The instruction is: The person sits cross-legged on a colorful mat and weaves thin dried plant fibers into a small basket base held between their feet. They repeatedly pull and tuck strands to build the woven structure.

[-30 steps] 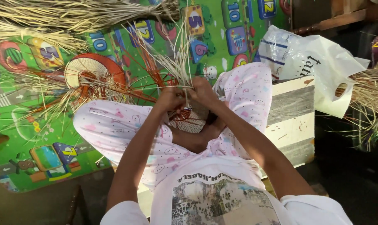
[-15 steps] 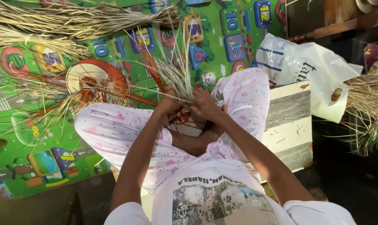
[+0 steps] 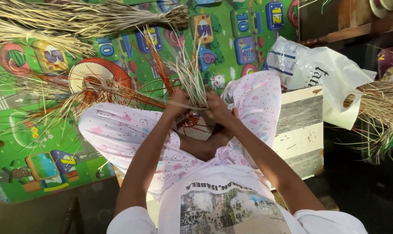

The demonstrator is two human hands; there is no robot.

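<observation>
Down on the floor lies a bright green play mat (image 3: 231,56) with number pictures on it. The person sits cross-legged on the mat's near edge. Both hands meet over the lap. The left hand (image 3: 179,104) and the right hand (image 3: 216,108) have their fingers closed tight around a bunch of dry straw strands (image 3: 192,80) that stick up and fan out. Under the hands sits a small round woven piece (image 3: 198,128). A round woven fan (image 3: 94,73) lies on the mat to the left. Big straw bundles (image 3: 84,17) lie along the mat's far edge. A white plastic bag (image 3: 322,78) and a pale board (image 3: 300,130) sit by the mat's right edge. The room past the mat is dark.
</observation>
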